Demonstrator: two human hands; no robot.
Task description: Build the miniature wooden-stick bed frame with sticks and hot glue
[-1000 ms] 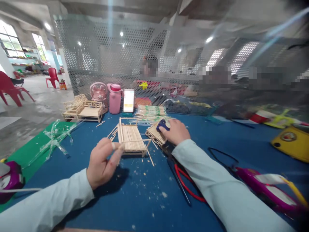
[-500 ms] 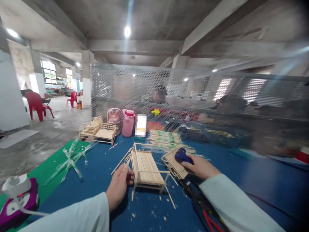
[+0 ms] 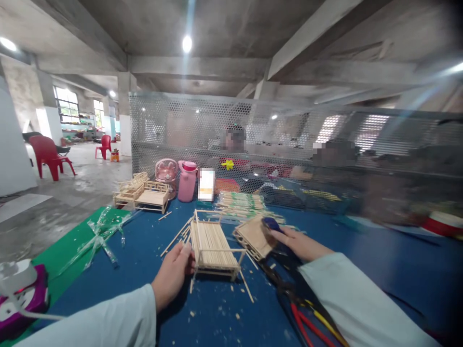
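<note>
A miniature bed built of thin wooden sticks point(image 3: 211, 238) stands on the blue table in front of me. My left hand point(image 3: 175, 270) is at its left side, fingers curled against the near left post. In my right hand point(image 3: 302, 242) is a dark blue tool point(image 3: 270, 223) that looks like a glue gun; its lower part is mostly hidden by the fingers and blur. Its end is over the right edge of a smaller stick-framed panel point(image 3: 255, 236), which lies tilted beside the bed. Loose sticks point(image 3: 177, 236) lie left of the bed.
Pliers with red handles point(image 3: 307, 323) lie below my right wrist. Bundled sticks point(image 3: 240, 205), a pink flask point(image 3: 187, 182) and finished small furniture point(image 3: 150, 195) stand along the perforated screen point(image 3: 173, 120). A purple power strip point(image 3: 41, 289) is at left. People sit behind the screen.
The view has shifted slightly, moving everything left and up in the picture. My right hand has turned the blue tool a little, and more of the pliers shows. My left hand stays beside the bed.
</note>
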